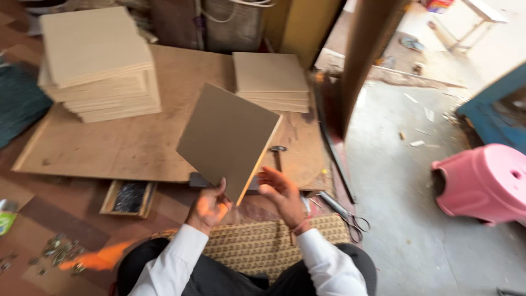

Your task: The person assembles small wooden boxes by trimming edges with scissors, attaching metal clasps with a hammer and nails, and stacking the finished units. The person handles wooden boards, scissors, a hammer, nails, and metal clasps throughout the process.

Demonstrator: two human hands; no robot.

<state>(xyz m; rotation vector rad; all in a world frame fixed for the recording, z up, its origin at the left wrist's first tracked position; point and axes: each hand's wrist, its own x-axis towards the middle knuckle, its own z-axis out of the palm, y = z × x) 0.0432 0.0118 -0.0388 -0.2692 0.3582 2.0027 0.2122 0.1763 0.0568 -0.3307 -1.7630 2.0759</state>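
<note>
Near the middle of the frame a square brown board (227,140) is held tilted, its lower corner down between the two hands and its flat dark face turned toward the camera, with a pale edge showing along its right side. The left hand (209,205), lower centre, has its fingers curled round the bottom edge of the board and grips it there. The right hand (280,192), just to the right, is open with the fingers spread and slightly bent; it sits just beside the board's pale edge, and whether it touches cannot be told. Both arms wear white sleeves, and below them a woven patterned mat (263,246) lies across the lap. Behind the board a large plywood sheet (137,142) lies flat on the floor, bearing a tall stack of pale square boards (98,63) in the upper left of the frame and a lower stack (271,82) at upper centre. A hammer (278,153) lies on the sheet just right of the held board. A pair of scissors (345,211) lies at lower right of centre, a small tray of dark nails (130,197) at lower left, and a pink plastic stool (485,183) stands at the right edge
</note>
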